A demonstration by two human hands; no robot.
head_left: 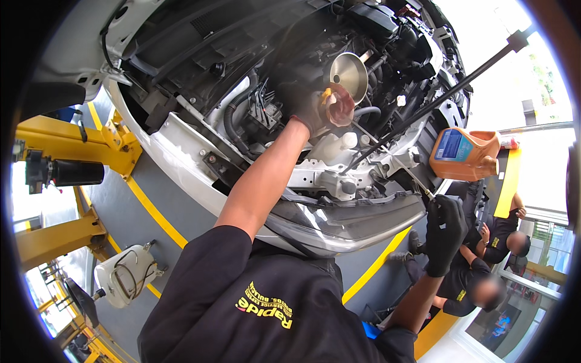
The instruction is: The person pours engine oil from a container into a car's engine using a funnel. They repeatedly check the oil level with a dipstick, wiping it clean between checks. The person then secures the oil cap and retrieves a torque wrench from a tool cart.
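Note:
My left hand [305,109], in a dark glove, reaches over the engine bay and is closed on a reddish, translucent, cup-like piece [341,107]. A small yellow-orange bit shows by its fingers, whose outline is partly smeared. Just beyond the cup-like piece, a metal funnel [349,75] sits among the engine parts, its wide mouth facing up. At the car's front edge, my right hand [446,230], black-gloved, is curled around the end of a thin metal rod [417,179]. The rod slants back toward the engine; its far end is hard to make out.
An orange jug [465,154] with a blue label rests at the car's front edge. A black prop rod [448,95] crosses the bay diagonally. Below is the headlight [345,224]. Two people [478,284] are at the right; a yellow lift arm [72,142] stands left.

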